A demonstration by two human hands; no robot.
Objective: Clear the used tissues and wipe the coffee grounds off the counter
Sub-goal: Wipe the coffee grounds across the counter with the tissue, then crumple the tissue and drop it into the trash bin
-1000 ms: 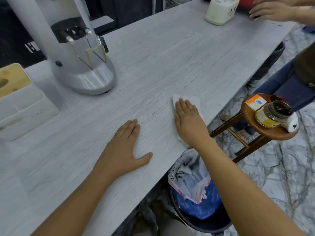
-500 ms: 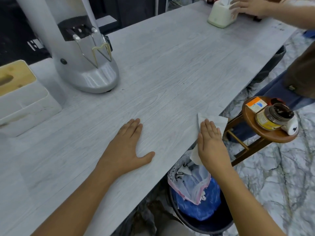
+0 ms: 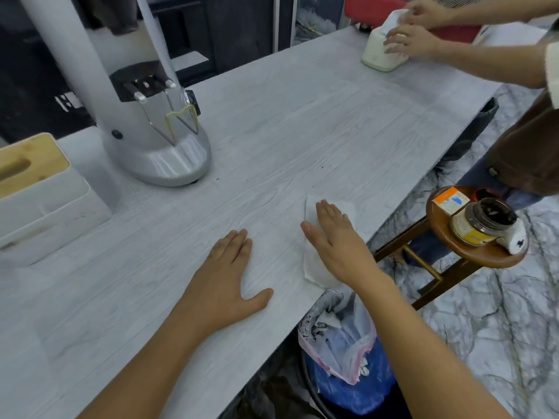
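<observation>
My right hand [image 3: 338, 243] lies flat, fingers together, pressing a white tissue [image 3: 314, 264] onto the grey wood-grain counter [image 3: 272, 131] close to its right edge. My left hand [image 3: 227, 276] rests flat on the counter to the left of the tissue, fingers spread, holding nothing. A few dark coffee specks [image 3: 323, 167] dot the counter beyond the tissue and by the grinder's base. A bin with a blue liner [image 3: 348, 373] holding crumpled tissues stands under the counter edge, just below my right wrist.
A silver coffee grinder [image 3: 151, 116] stands at the back left. A white organiser box with a wooden lid [image 3: 39, 192] sits far left. Another person's hands [image 3: 414, 37] hold a white tissue box at the far right. A round stool [image 3: 475, 246] with a jar stands right of the counter.
My right hand slid the tissue out to the counter's right edge, partly hanging over it, then back inward onto the counter. My left hand stayed put. The other person's hands moved onto the tissue box.
</observation>
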